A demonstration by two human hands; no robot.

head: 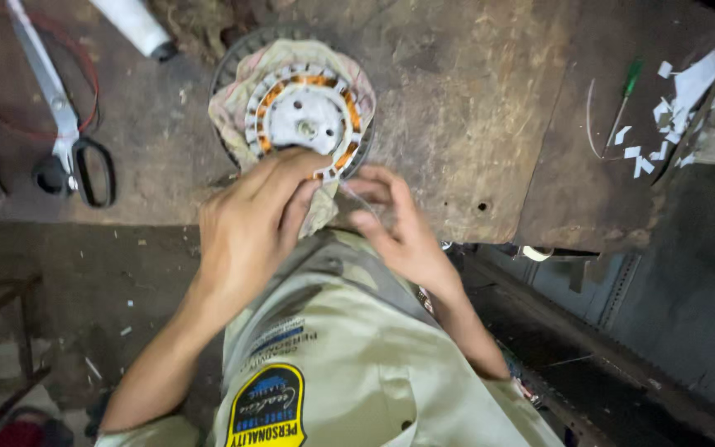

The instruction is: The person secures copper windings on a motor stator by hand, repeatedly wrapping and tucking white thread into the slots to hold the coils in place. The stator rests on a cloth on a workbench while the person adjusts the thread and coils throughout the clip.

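Motor stator [304, 116], round, copper windings showing, sits on a cloth [233, 99] at the near edge of the wooden bench [457, 108]. Left hand [250, 223] curled over the stator's near rim, fingertips pinching there. Right hand [399, 228] just beside it, fingers half closed on a thin clear strip. Scissors [68, 132] lie well left of the stator. Best to keep the stator pinned flat and feed the strip in square

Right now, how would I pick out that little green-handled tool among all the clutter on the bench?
Start at the worn wooden workbench and go to its far right end, where white paper scraps lie scattered. Just left of those scraps lies the screwdriver, slanted, beside a thin curved wire. Its small green handle is the only green thing on the bench.
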